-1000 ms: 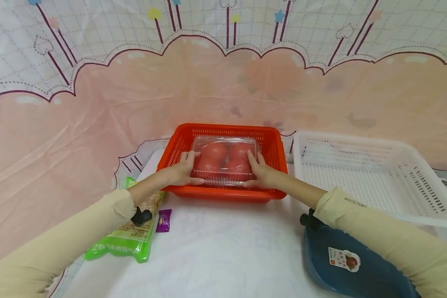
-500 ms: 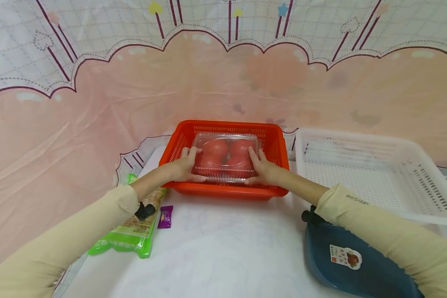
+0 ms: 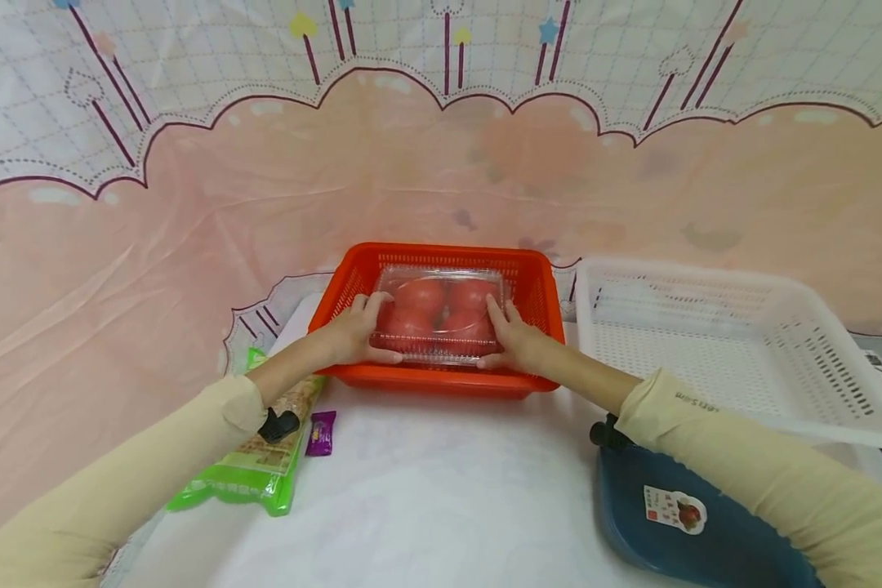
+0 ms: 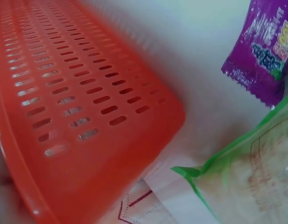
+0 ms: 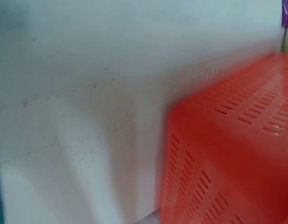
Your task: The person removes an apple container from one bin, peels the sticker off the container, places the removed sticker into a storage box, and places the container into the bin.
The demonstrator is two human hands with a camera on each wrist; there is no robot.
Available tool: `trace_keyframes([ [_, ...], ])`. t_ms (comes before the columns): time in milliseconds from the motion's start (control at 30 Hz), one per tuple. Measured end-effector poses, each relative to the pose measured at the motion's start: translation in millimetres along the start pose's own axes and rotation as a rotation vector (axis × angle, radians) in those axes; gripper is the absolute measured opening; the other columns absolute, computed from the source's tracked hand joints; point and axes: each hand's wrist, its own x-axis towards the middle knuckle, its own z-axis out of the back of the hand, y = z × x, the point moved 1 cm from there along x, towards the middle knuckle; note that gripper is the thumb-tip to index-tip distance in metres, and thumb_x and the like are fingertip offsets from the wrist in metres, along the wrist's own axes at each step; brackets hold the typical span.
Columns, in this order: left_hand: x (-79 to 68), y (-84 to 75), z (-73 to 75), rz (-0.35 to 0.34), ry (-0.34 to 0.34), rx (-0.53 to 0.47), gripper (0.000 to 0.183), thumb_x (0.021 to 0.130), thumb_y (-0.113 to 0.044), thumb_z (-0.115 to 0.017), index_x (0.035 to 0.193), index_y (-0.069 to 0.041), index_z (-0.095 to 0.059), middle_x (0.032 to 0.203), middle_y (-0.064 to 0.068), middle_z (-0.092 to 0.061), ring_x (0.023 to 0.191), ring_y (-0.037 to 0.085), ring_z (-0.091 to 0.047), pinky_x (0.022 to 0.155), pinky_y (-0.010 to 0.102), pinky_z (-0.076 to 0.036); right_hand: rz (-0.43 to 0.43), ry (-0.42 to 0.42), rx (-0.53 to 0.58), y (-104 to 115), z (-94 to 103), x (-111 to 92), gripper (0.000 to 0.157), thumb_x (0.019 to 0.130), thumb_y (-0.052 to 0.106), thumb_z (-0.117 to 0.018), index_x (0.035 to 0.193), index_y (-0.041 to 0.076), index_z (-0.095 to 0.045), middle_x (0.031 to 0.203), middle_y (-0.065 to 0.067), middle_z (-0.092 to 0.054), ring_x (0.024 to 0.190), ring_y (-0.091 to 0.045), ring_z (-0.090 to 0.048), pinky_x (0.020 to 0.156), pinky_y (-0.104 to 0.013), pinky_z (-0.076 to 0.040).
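Observation:
In the head view a clear plastic box [image 3: 441, 358] of several red, round tomatoes [image 3: 420, 299] sits inside a red slotted basket [image 3: 441, 380]. My left hand [image 3: 354, 333] grips the box's left side, its thumb along the front edge and its fingers at the side and top. On the opposite side my right hand [image 3: 518, 341] holds it likewise. Both wrists cross the basket's front rim. The left wrist view shows the basket's slotted wall [image 4: 92, 158], with only a blurred bit of hand at the edge. No hand shows in the right wrist view, only the basket's corner [image 5: 218, 140].
A green-edged snack bag [image 3: 253, 469] lies left of the basket beside a small purple packet [image 3: 321, 434]. To the right stands a white slotted basket [image 3: 676, 359]. A dark blue basin [image 3: 632, 523] with a fruit label lies under my right forearm.
The head view shifts slightly. Both hands keep their hold on the box, and the box and basket show no clear movement.

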Motion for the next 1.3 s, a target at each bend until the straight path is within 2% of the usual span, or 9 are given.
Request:
trace_keyframes([
  [233,-6.6,3.2,5.4,-0.059,-0.024,-0.029,0.099,0.084,-0.042,-0.073,0.151,-0.001,-0.013,0.148,0.027,-0.033,0.136,0.045,-0.038,0.110,0.059,-0.037,0.071,-0.093,-0.256,3.2,3.7,-12.9,0.090,0.091,0.044,-0.063,0.155,0.004,-0.015,0.153,-0.026,-0.035,0.129,-0.043,-0.052,0.097,-0.054,-0.050],
  [433,-27.6,-7.9,7.3,-0.101,-0.100,0.029,0.079,0.088,-0.029,-0.070,0.148,-0.003,-0.026,0.147,0.021,-0.042,0.137,0.038,-0.040,0.110,0.055,-0.039,0.130,-0.189,-0.314,1.6,9.9,-33.6,0.076,0.088,0.043,-0.068,0.148,0.006,-0.038,0.132,-0.017,-0.062,0.115,-0.033,-0.064,0.094,-0.046,-0.055],
  [600,-53.3,-26.4,3.0,-0.185,-0.192,0.131,0.063,0.091,-0.029,-0.067,0.143,-0.005,-0.041,0.149,0.019,-0.042,0.140,0.038,-0.036,0.113,0.054,-0.037,0.152,-0.224,-0.310,4.0,9.2,-64.0,0.071,0.088,0.048,-0.065,0.143,0.008,-0.047,0.133,-0.015,-0.061,0.119,-0.033,-0.060,0.094,-0.048,-0.054],
  [667,-65.1,-35.2,-2.3,-0.202,-0.202,0.166,0.063,0.091,-0.035,-0.066,0.143,-0.007,-0.044,0.151,0.018,-0.040,0.142,0.039,-0.034,0.113,0.056,-0.035,0.216,-0.246,-0.319,4.1,5.8,-77.7,0.068,0.088,0.048,-0.065,0.141,0.009,-0.050,0.134,-0.014,-0.060,0.121,-0.032,-0.059,0.094,-0.048,-0.055],
  [767,-82.5,-45.7,-13.7,-0.236,-0.191,0.210,0.065,0.090,-0.041,-0.066,0.143,-0.011,-0.046,0.153,0.015,-0.040,0.143,0.039,-0.032,0.114,0.057,-0.033,0.382,-0.298,-0.369,1.6,-4.0,-95.9,0.062,0.087,0.044,-0.067,0.138,0.010,-0.054,0.133,-0.011,-0.061,0.120,-0.029,-0.060,0.093,-0.044,-0.056],
  [900,-99.7,-56.3,-28.3,-0.271,-0.126,0.250,0.069,0.088,-0.051,-0.063,0.146,-0.017,-0.045,0.156,0.011,-0.037,0.146,0.037,-0.028,0.117,0.058,-0.027,0.513,-0.311,-0.486,-4.3,-19.1,-118.3,0.060,0.090,0.049,-0.061,0.138,0.013,-0.055,0.137,-0.007,-0.059,0.123,-0.025,-0.058,0.098,-0.044,-0.053],
  [1067,-110.2,-67.6,-39.6,-0.311,-0.053,0.267,0.073,0.089,-0.060,-0.056,0.149,-0.021,-0.040,0.159,0.006,-0.033,0.149,0.035,-0.022,0.120,0.060,-0.019,0.452,-0.232,-0.495,-9.0,-28.4,-143.5,0.066,0.092,0.063,-0.045,0.144,0.022,-0.047,0.148,-0.001,-0.050,0.134,-0.022,-0.049,0.105,-0.047,-0.048],
  [1167,-114.8,-73.1,-42.3,-0.341,-0.045,0.265,0.073,0.089,-0.061,-0.055,0.149,-0.023,-0.040,0.158,0.006,-0.033,0.149,0.035,-0.022,0.119,0.061,-0.017,0.419,-0.217,-0.468,-10.2,-29.1,-153.4,0.067,0.092,0.064,-0.044,0.147,0.025,-0.044,0.150,0.003,-0.047,0.136,-0.019,-0.047,0.105,-0.046,-0.048],
  [1300,-119.3,-78.3,-45.0,-0.374,-0.054,0.271,0.072,0.089,-0.063,-0.052,0.148,-0.024,-0.041,0.158,0.005,-0.033,0.149,0.036,-0.023,0.119,0.062,-0.017,0.435,-0.240,-0.485,-12.5,-30.1,-162.6,0.066,0.093,0.060,-0.048,0.147,0.023,-0.044,0.150,0.001,-0.047,0.136,-0.020,-0.047,0.104,-0.045,-0.049],
])
